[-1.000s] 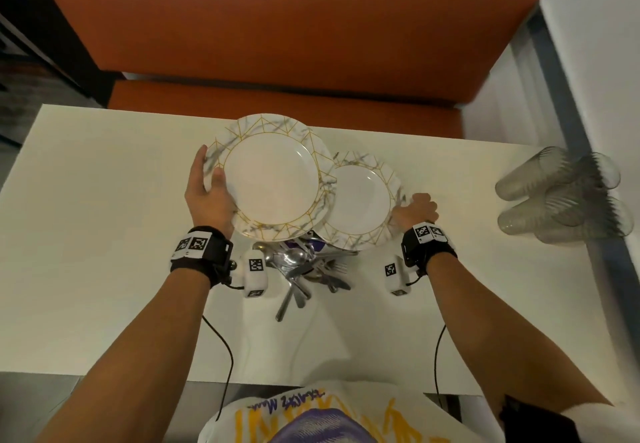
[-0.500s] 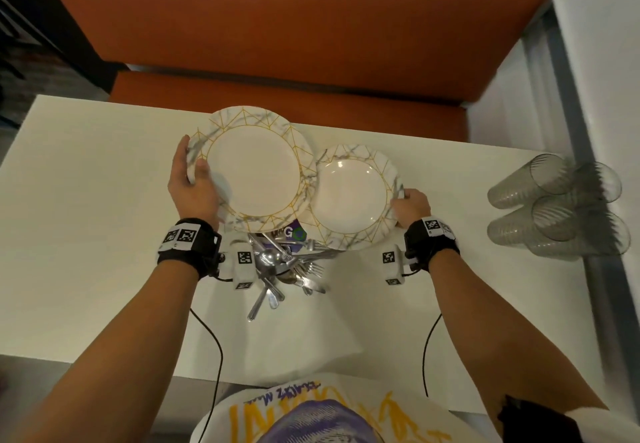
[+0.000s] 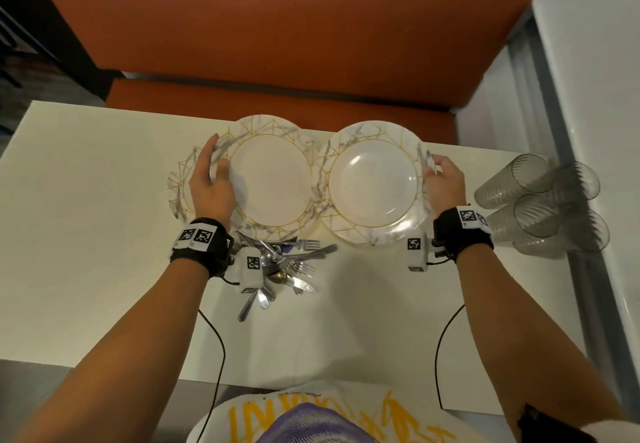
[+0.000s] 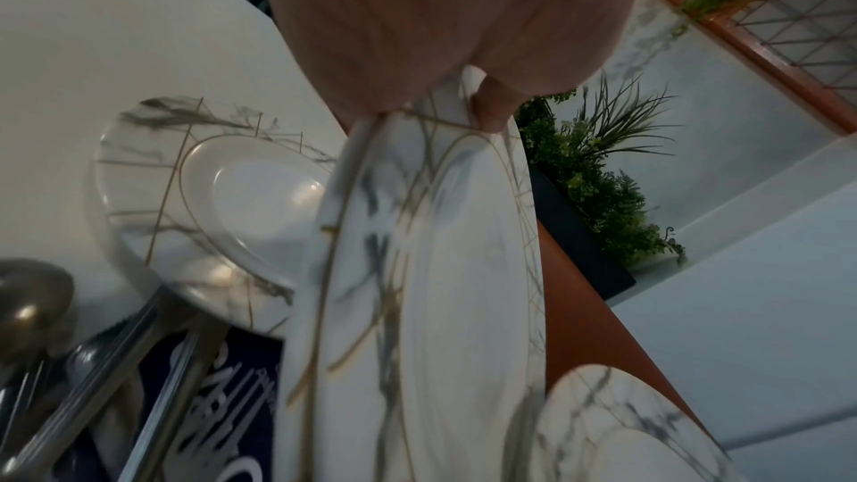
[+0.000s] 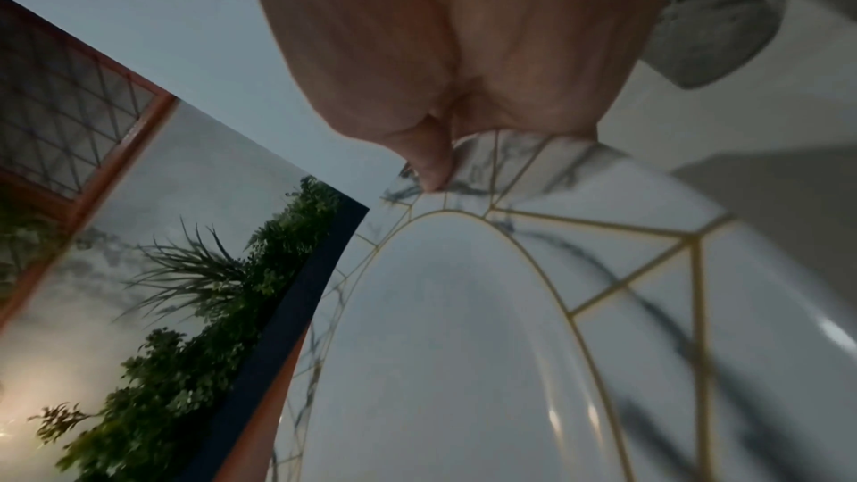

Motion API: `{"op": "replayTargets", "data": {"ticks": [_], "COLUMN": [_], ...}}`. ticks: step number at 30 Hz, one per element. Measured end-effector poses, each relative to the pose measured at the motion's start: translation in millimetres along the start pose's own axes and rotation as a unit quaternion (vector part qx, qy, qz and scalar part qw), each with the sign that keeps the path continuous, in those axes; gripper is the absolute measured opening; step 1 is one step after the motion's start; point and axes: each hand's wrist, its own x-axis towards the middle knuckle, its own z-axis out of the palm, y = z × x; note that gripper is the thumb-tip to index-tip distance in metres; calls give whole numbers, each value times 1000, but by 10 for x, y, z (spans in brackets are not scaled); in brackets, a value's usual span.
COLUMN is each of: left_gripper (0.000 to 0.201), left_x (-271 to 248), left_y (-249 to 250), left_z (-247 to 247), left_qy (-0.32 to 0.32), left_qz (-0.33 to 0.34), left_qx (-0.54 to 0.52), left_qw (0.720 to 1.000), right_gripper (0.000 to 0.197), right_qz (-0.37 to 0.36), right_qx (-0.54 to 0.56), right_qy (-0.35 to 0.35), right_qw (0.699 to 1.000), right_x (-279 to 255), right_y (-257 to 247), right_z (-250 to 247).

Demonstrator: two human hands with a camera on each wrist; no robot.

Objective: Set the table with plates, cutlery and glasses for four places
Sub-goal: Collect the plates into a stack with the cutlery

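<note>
Two white marbled plates with gold lines are held side by side over the white table [image 3: 86, 235]. My left hand [image 3: 211, 179] grips the left plate [image 3: 273, 183] at its left rim, thumb on top [image 4: 491, 112]. My right hand [image 3: 438, 174] pinches the right plate [image 3: 374, 183] at its right rim [image 5: 510, 343]. Another plate [image 3: 176, 197] lies flat on the table, partly hidden under the left one [image 4: 208, 204]. A pile of forks, spoons and knives [image 3: 284, 262] lies just in front of the plates.
Several clear plastic glasses [image 3: 540, 200] lie on their sides at the table's right end, close to my right wrist. An orange bench [image 3: 277, 27] runs behind the far edge. A white wall stands to the right.
The two overlapping plates have come apart: my right hand carried its plate to the right and my left hand lifted its plate, uncovering another plate on the table.
</note>
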Motion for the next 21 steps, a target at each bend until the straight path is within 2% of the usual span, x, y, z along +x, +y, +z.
{"op": "replayTargets", "data": {"ticks": [8, 14, 21], "left_gripper": [48, 50, 27], "left_x": [-167, 44, 441], "left_y": [-15, -153, -296], "left_z": [49, -212, -673], "left_qy": [-20, -47, -16], "left_qz": [-109, -168, -233], "left_qx": [-112, -141, -164], "left_qw": [988, 975, 958], "right_gripper": [26, 35, 39], "right_qz": [19, 1, -5], "right_qx": [-16, -65, -69], "right_qy": [-71, -94, -80], "right_qw": [997, 993, 994], "right_x": [-424, -780, -1161], "right_y": [-196, -416, -742], "right_z": [557, 1105, 1737]}}
